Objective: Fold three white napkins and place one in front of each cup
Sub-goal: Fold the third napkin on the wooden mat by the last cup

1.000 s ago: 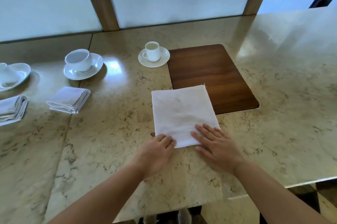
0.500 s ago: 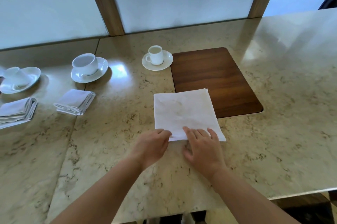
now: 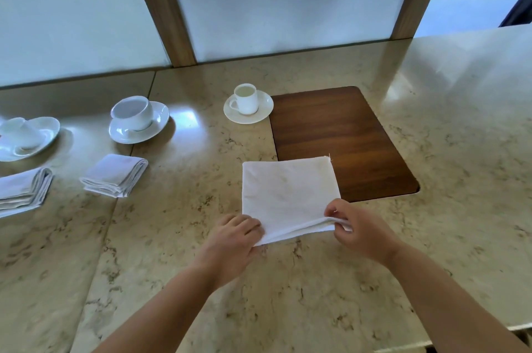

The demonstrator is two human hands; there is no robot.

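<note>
At near edge, both hands point(image 3: 233, 240) now pinch napkin point(image 3: 288, 194).

Napkin point(image 3: 288, 194) before cup point(image 3: 246, 99), overlapping board point(image 3: 339, 142) at right.

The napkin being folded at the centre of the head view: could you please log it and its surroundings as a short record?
napkin in work: white napkin, near edge lifted, far corner over the wooden inlay
left hand: pinches near-left corner
right hand: pinches near-right corner
nearest cup: small cup on its saucer, beyond the napkin
finished: two folded napkins, each before a cup
surface: marble table
</note>
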